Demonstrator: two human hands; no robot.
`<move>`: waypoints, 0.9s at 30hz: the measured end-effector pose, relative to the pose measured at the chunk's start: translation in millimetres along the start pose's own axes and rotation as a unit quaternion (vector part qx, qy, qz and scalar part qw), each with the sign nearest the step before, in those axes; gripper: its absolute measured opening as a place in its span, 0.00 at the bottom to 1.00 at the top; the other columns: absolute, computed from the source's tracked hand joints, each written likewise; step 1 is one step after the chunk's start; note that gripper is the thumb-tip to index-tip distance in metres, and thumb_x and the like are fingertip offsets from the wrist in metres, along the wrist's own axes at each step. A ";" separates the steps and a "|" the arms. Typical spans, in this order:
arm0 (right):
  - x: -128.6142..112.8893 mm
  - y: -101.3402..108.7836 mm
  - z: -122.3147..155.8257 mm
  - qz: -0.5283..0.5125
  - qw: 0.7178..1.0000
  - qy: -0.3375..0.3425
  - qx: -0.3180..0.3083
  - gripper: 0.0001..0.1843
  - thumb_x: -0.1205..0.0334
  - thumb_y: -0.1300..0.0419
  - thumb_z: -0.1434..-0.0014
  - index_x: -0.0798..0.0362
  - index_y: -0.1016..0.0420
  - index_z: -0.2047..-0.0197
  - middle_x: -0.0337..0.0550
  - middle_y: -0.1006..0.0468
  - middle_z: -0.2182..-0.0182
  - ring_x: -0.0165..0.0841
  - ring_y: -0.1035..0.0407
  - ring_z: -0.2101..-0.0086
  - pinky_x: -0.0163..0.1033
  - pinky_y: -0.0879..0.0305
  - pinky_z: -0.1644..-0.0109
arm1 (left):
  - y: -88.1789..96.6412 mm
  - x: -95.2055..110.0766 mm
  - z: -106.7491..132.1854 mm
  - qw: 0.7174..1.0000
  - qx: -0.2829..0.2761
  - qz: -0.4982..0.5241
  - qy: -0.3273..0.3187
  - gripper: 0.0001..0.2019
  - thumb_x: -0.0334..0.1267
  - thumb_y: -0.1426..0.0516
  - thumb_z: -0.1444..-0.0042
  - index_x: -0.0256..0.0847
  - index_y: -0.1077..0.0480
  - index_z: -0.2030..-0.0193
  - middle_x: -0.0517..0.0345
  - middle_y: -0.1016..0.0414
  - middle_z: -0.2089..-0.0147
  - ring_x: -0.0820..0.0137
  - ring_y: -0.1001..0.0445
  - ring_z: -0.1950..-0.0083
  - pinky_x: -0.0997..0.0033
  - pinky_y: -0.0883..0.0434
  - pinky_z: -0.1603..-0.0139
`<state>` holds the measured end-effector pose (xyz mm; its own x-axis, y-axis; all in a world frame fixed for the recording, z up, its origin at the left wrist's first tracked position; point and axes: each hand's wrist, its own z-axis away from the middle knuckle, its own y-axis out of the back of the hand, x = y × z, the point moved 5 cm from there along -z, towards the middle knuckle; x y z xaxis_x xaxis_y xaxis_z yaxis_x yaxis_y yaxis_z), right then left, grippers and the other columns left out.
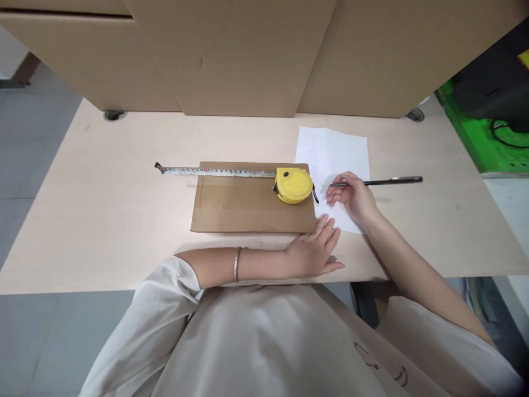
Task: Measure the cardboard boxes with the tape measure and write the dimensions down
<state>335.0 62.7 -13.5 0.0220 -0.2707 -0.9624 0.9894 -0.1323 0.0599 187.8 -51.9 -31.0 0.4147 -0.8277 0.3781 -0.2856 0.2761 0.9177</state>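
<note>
My right hand (353,197) grips a dark pen (392,181), its tip pointing left just over a white sheet of paper (333,149). My left hand (316,251) lies flat with fingers spread, their tips at the paper's lower edge and beside the near right corner of a brown cardboard box (235,207). On the box rests a yellow tape measure (294,186). Its blade (231,172) is pulled out to the left along the box's far side, with the hooked end past the box's left edge. The paper partly lies under my hands.
The light wooden desk (124,209) carries all of this. Large cardboard panels (248,60) stand along its back edge, near two round cable holes (114,115). A green surface (463,121) with a dark object and a cable is off to the right.
</note>
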 end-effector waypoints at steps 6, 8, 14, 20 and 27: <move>8.1 -4.6 -0.7 0.049 0.998 0.046 -0.012 0.32 0.27 0.33 0.47 0.49 0.31 0.70 0.42 0.26 0.80 0.31 0.33 0.83 0.37 0.33 0.79 | -3.9 -0.8 3.1 0.999 -0.022 0.044 -0.015 0.48 0.62 0.49 0.29 0.15 0.48 0.21 0.19 0.50 0.18 0.37 0.55 0.14 0.38 0.43 0.18; 6.0 -5.7 -1.8 0.069 0.996 0.056 -0.029 0.31 0.31 0.28 0.48 0.50 0.31 0.72 0.40 0.28 0.82 0.27 0.36 0.84 0.35 0.38 0.81 | -3.0 -1.9 2.3 0.998 -0.025 0.049 -0.011 0.48 0.61 0.50 0.28 0.13 0.48 0.21 0.20 0.51 0.17 0.40 0.55 0.13 0.42 0.44 0.16; -2.4 -15.1 -0.4 0.131 0.988 0.065 -0.057 0.25 0.49 0.20 0.56 0.50 0.31 0.71 0.40 0.23 0.80 0.29 0.32 0.80 0.34 0.36 0.79 | -3.3 -5.5 -4.2 0.999 -0.018 0.050 0.007 0.44 0.59 0.54 0.26 0.15 0.45 0.22 0.26 0.49 0.17 0.47 0.51 0.14 0.49 0.45 0.15; -4.4 -14.2 -2.8 0.191 0.973 0.126 -0.020 0.21 0.49 0.25 0.53 0.51 0.31 0.78 0.37 0.29 0.83 0.26 0.40 0.80 0.34 0.45 0.76 | -0.2 -4.9 -4.0 0.997 -0.057 0.052 0.002 0.45 0.58 0.52 0.26 0.14 0.48 0.21 0.28 0.52 0.16 0.44 0.56 0.13 0.46 0.48 0.14; 4.0 -12.8 -5.5 0.204 0.969 0.133 -0.029 0.22 0.45 0.27 0.50 0.50 0.30 0.79 0.42 0.26 0.81 0.30 0.37 0.79 0.37 0.42 0.73 | 2.9 -4.8 -0.9 0.995 -0.103 0.007 0.002 0.43 0.56 0.54 0.24 0.17 0.54 0.19 0.32 0.58 0.14 0.49 0.60 0.12 0.47 0.46 0.16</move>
<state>323.2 68.5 -19.6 0.4424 -0.0327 -0.8962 0.8965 -0.0105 0.4429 185.8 -46.7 -30.0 0.4157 -0.8214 0.3905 -0.1087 0.3814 0.9180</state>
